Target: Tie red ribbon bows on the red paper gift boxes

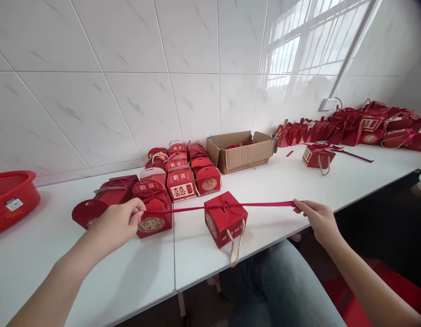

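Observation:
A red gift box (227,213) with a rope handle hanging over the table's front edge sits in front of me. Across its folded top runs a red ribbon (264,204), stretched taut to both sides and crossed at the middle of the lid. My left hand (126,217) pinches the ribbon's left end, above a red box (152,218) with gold print. The right end is pinched between the fingers of my right hand (314,215), beyond the table's front edge.
Finished-looking red boxes (181,184) stand in rows behind. A cardboard carton (244,156) is against the wall. A red basket (22,204) lies far left. Another red box (317,156) and a pile of red packaging (370,122) are at right.

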`<act>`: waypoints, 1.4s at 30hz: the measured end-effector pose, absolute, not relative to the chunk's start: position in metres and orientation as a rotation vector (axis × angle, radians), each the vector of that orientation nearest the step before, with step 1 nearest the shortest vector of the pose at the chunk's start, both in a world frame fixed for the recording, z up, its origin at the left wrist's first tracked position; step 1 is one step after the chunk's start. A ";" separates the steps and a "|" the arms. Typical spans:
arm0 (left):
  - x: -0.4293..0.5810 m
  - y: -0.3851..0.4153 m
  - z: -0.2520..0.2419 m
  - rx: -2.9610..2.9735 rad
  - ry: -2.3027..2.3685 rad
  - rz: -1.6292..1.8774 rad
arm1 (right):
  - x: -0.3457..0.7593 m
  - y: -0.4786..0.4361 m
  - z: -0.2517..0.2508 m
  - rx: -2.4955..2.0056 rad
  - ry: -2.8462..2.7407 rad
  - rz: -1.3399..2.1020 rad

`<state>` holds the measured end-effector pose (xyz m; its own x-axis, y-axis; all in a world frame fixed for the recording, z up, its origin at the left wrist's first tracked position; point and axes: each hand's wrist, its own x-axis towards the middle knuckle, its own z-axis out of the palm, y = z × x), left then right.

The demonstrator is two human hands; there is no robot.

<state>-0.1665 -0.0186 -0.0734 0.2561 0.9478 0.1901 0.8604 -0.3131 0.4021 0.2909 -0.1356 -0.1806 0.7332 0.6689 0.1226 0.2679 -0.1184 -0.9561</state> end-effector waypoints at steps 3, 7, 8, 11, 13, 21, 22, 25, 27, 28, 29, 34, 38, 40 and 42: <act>-0.157 -0.021 -0.081 2.271 1.752 0.600 | 0.290 -0.142 -0.185 -1.678 -0.720 0.389; -0.149 -0.022 -0.083 2.214 1.826 0.622 | 0.288 -0.142 -0.178 -1.649 -0.708 0.388; -0.148 -0.022 -0.082 2.203 1.852 0.626 | 0.289 -0.143 -0.176 -1.647 -0.722 0.382; -0.146 -0.026 -0.076 2.216 1.883 0.684 | 0.291 -0.148 -0.172 -1.633 -0.773 0.331; -0.143 -0.029 -0.069 2.251 1.876 0.748 | 0.292 -0.154 -0.169 -1.607 -0.785 0.296; -0.116 -0.016 -0.046 2.480 1.984 0.755 | 0.294 -0.182 -0.147 -1.512 -0.685 0.257; -0.113 -0.012 -0.047 2.488 2.013 0.716 | 0.294 -0.186 -0.144 -1.532 -0.711 0.304; -0.106 -0.005 -0.054 2.526 2.012 0.570 | 0.295 -0.196 -0.140 -1.631 -0.845 0.497; -0.104 -0.004 -0.061 2.599 1.968 0.519 | 0.299 -0.200 -0.141 -1.701 -0.930 0.574; -0.102 -0.005 -0.064 2.662 1.951 0.555 | 0.302 -0.201 -0.141 -1.744 -0.957 0.567; -0.100 -0.007 -0.066 2.733 1.938 0.648 | 0.304 -0.202 -0.141 -1.793 -0.975 0.519; -0.072 -0.025 -0.069 2.882 1.485 1.254 | 0.287 -0.190 -0.126 -1.808 -1.157 0.082; -0.036 -0.044 -0.077 2.677 0.935 0.769 | 0.241 -0.164 -0.106 -1.494 -1.598 0.164; -0.024 -0.049 -0.085 2.583 0.857 0.551 | 0.221 -0.146 -0.102 -1.339 -1.826 0.238; -0.019 -0.051 -0.095 2.514 0.818 0.478 | 0.207 -0.127 -0.103 -1.184 -2.015 0.314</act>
